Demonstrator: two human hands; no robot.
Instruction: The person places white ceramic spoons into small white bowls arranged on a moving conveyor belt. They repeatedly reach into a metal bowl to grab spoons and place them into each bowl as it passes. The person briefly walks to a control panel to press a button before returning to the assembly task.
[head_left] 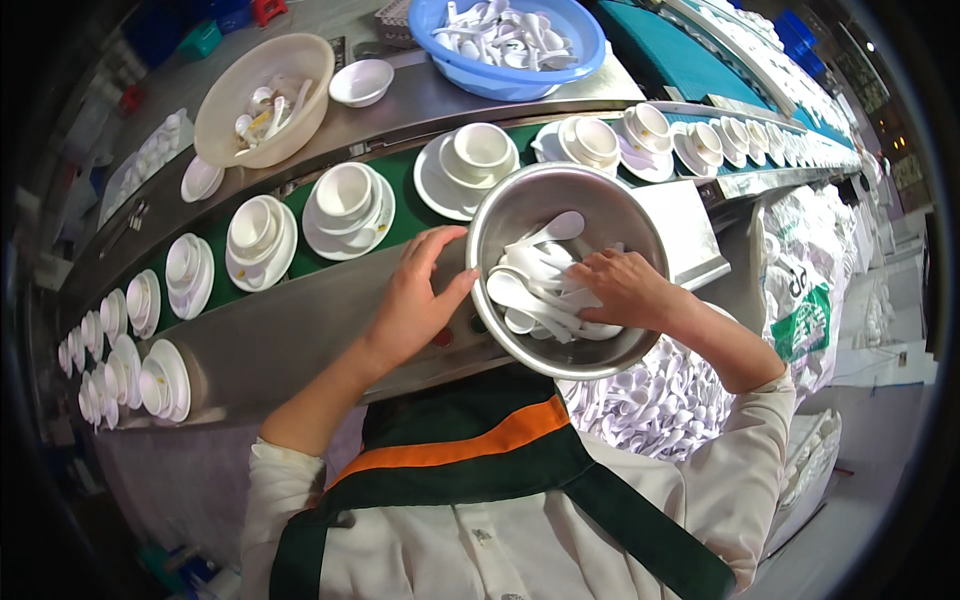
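Observation:
A steel bowl [640, 345] with several white soup spoons [515, 290] inside is in front of me, partly over the counter edge. My right hand [625, 288] is down in the bowl with its fingers curled over the spoons; how many it grips is hidden. At the bowl's left side my left hand [415, 300] is open, thumb and fingers apart, the tips at or near the rim. Beyond the bowl, a green conveyor belt [405, 185] carries sets of white crockery, such as a cup on a bowl and plate [345, 195].
A blue basin [500, 85] full of spoons and a beige basin [225, 130] stand on the far ledge beside a small white bowl [362, 82]. Many loose spoons [640, 405] lie below the steel bowl. A white sack [810, 270] is at right. Stacked dishes [165, 380] sit at left.

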